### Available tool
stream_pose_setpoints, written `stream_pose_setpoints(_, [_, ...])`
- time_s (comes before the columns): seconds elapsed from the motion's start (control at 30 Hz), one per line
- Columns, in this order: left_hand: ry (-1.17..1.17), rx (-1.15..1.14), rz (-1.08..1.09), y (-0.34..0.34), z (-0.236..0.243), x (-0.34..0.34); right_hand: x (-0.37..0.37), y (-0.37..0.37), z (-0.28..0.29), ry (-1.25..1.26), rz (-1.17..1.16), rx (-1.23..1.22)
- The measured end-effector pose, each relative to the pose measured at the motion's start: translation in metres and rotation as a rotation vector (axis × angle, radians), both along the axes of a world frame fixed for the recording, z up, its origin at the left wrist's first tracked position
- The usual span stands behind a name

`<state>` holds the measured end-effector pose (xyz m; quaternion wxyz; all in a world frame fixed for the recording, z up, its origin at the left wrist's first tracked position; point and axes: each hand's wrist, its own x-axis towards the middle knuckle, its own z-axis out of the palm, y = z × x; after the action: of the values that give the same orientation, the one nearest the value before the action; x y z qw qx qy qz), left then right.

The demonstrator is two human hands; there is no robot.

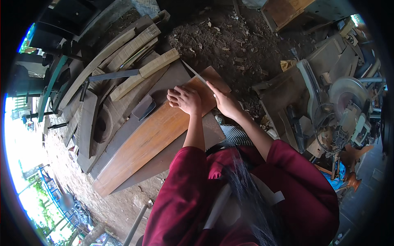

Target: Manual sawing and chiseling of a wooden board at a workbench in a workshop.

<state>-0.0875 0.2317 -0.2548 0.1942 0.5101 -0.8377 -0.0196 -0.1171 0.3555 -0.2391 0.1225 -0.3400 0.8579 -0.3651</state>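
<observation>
Two hands met on a reddish-brown plank [152,137]: the left hand [185,99], fingers curled, pressed it flat, while the right hand [224,102] gripped a thin metal ruler [196,74] laid across its far end. No marks or cuts showed; no packages or labels were visible.

You wear a loose dark-red cloth top [246,192] with short sleeves that end above the elbows, leaving both forearms bare. A pale strap [219,205] runs across the top's front, and dark strands of hair [250,192] hang beside that strap.
</observation>
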Motion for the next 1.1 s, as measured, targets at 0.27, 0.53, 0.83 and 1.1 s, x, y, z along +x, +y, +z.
stream_pose_setpoints(0.27, [0.06,0.016,-0.021,-0.004,-0.005,0.005,0.008,-0.001,0.03,-0.248,-0.022,0.334])
stream_pose_setpoints(0.53, [0.048,0.118,-0.017,-0.002,0.003,0.005,-0.005,-0.022,0.014,-0.055,-0.012,0.145])
stream_pose_setpoints(0.83, [0.079,0.076,-0.039,-0.003,-0.001,0.006,-0.01,-0.025,0.016,-0.1,-0.051,0.184])
stream_pose_setpoints(1.1, [0.086,0.08,-0.027,-0.003,-0.003,0.004,-0.01,-0.022,-0.01,0.135,0.016,-0.093])
